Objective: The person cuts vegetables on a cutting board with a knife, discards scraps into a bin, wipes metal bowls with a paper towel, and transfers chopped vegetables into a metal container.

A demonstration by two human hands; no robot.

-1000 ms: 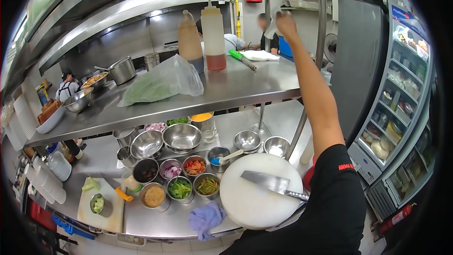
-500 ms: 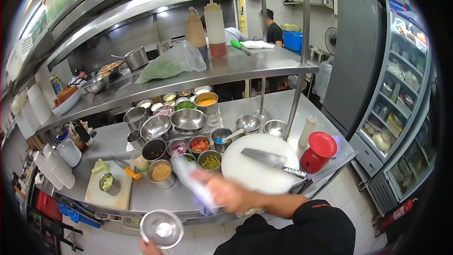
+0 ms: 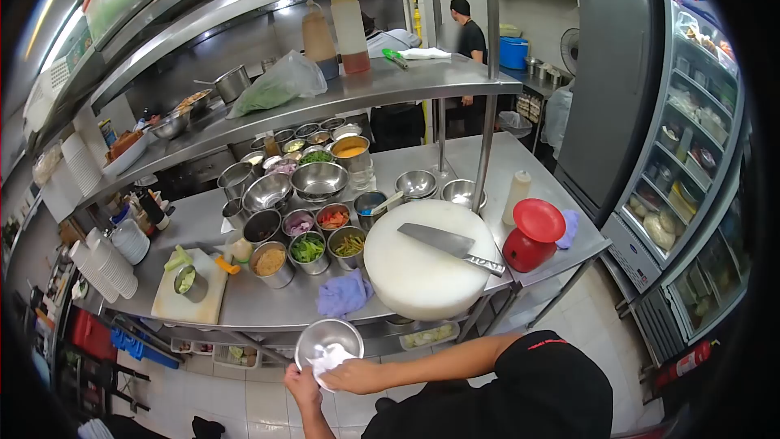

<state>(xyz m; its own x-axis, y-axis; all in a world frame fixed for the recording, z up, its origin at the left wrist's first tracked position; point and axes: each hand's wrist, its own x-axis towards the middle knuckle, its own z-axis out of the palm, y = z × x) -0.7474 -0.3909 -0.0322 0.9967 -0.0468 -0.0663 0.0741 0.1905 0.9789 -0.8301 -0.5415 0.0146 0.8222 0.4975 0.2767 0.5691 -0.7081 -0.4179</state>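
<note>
My left hand [image 3: 302, 386] grips the rim of a shiny steel mixing bowl [image 3: 313, 333], held tilted in front of the counter's front edge. My right hand [image 3: 355, 375] is closed on a crumpled white cloth [image 3: 331, 358] and presses it inside the bowl; whether it is fabric or paper is unclear. A purple cloth [image 3: 344, 297] lies bunched on the counter just beyond the bowl. To its right, a cleaver [image 3: 437, 240] rests on a thick round white cutting board [image 3: 431, 289].
Steel containers of chopped greens [image 3: 309, 250], tomato [image 3: 333, 218] and brown crumbs [image 3: 270, 262] crowd the counter. A rectangular board [image 3: 210, 297] with a metal cup stands left. A red scale [image 3: 532, 236] is at right. Above runs a steel shelf [image 3: 390, 91]; a person [image 3: 471, 41] stands behind.
My right hand has carried the white cloth down from over the counter into the bowl. My left hand has brought the bowl rightward and up. The view has shifted slightly.
</note>
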